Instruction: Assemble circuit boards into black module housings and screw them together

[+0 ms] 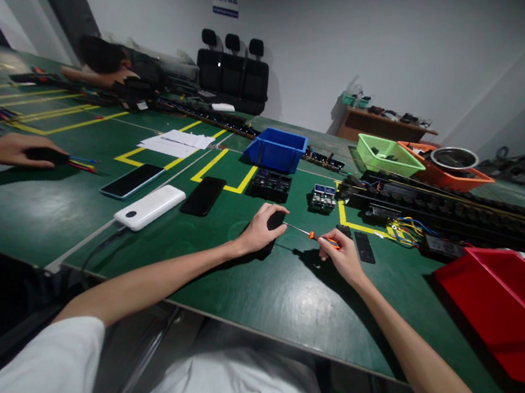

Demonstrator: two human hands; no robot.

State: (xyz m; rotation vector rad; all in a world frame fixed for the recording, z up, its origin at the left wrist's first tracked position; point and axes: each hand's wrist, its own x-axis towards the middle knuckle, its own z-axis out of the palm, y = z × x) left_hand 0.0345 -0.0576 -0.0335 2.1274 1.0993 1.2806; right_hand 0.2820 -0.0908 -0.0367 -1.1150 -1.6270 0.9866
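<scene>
Near the middle of the green table, my left hand [261, 228] grips a small black part [276, 221] between thumb and fingers. My right hand [341, 254] is closed round the orange and black handle of a screwdriver [311, 235]. Its thin shaft points left, with the tip at or close to the black part; exact contact is too small to tell. Beyond my left hand sits a group of black modules [270, 185], and to their right a small metal-and-blue module stack [324, 198]. Flat black pieces [365, 247] lie just beyond my right hand.
A blue bin [278, 150] stands behind the modules. Phones [203, 196] and a white power bank [149, 207] with a cable lie left. A red bin [507, 307] and wired black assemblies [441, 218] occupy the right. Another person's hand [21, 150] holds a black part far left.
</scene>
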